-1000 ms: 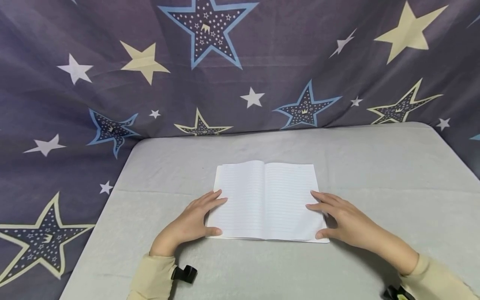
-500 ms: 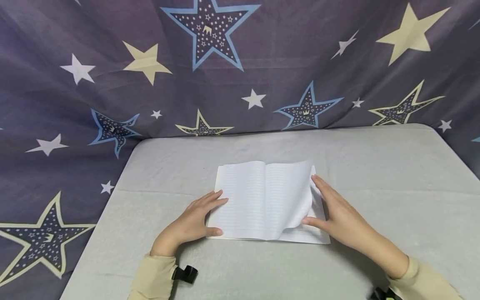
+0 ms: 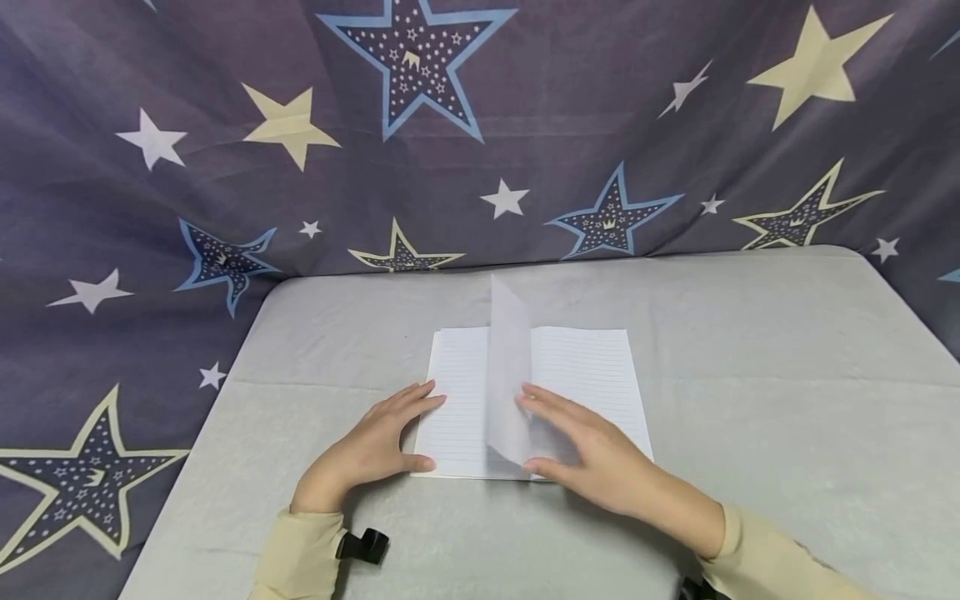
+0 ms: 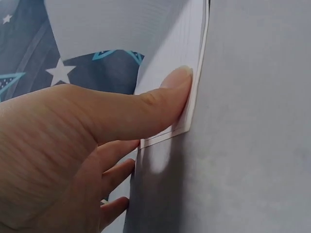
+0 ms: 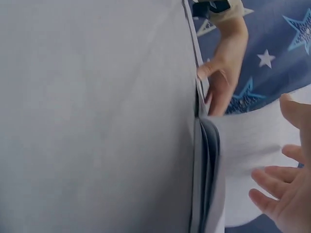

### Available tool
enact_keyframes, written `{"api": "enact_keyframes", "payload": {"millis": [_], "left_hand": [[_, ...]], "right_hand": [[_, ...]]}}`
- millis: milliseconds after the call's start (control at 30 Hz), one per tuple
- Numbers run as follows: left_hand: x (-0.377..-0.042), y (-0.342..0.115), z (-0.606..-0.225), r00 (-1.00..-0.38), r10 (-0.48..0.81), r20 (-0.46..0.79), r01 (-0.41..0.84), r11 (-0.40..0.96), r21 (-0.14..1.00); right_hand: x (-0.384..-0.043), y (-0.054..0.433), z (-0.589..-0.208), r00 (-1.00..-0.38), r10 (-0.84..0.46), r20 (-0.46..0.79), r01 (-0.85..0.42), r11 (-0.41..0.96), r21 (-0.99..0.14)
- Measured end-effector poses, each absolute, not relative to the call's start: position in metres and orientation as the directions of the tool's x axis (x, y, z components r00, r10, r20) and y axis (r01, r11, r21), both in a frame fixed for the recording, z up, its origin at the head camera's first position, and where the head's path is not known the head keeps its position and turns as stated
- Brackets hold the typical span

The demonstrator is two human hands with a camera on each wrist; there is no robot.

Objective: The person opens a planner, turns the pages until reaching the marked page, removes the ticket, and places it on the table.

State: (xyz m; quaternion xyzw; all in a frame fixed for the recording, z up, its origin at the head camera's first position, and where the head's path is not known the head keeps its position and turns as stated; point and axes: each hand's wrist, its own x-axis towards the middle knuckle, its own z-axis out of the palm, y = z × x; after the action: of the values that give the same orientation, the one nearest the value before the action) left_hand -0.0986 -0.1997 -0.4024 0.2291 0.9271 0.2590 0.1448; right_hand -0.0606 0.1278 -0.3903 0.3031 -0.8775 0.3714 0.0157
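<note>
An open lined notebook (image 3: 592, 367) lies flat on the pale cloth, and one of its pages (image 3: 508, 358) stands up near the spine, leaning left. My right hand (image 3: 611, 462) is at this page's right side; its extended fingers touch or nearly touch the paper. In the right wrist view the fingers (image 5: 274, 182) are spread and relaxed, not pinching the sheet. My left hand (image 3: 360, 454) rests at the notebook's left edge with fingers fairly straight. Up close in the left wrist view, the thumb (image 4: 155, 104) lies on the page near a lower corner.
The notebook sits on a table (image 3: 787, 433) covered in light grey cloth. Behind and at the sides hangs a dark curtain (image 3: 570, 92) printed with stars. A black strap device (image 3: 365, 546) is on the left sleeve.
The right hand has moved left from the notebook's right edge, carrying a page up and over toward the spine. The left hand has stayed nearly in place.
</note>
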Motion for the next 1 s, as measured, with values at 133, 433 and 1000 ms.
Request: {"api": "enact_keyframes", "payload": {"millis": [133,433,1000], "left_hand": [[-0.099,-0.205,-0.400,-0.860,0.484,-0.160,0.330,0.768,0.548],[-0.099,-0.218,-0.387,-0.923,0.353,-0.151,0.173,0.733,0.658],[-0.093,-0.182,-0.401,-0.870,0.480,-0.118,0.350,0.766,0.539]], "right_hand": [[-0.059,0.118,-0.393,-0.790,-0.583,0.191,-0.561,0.561,-0.609],[-0.059,0.114,-0.398,-0.729,-0.679,0.092,-0.603,0.573,-0.555],[-0.061,0.140,-0.398,-0.699,-0.684,0.209,-0.658,0.501,-0.562]]}}
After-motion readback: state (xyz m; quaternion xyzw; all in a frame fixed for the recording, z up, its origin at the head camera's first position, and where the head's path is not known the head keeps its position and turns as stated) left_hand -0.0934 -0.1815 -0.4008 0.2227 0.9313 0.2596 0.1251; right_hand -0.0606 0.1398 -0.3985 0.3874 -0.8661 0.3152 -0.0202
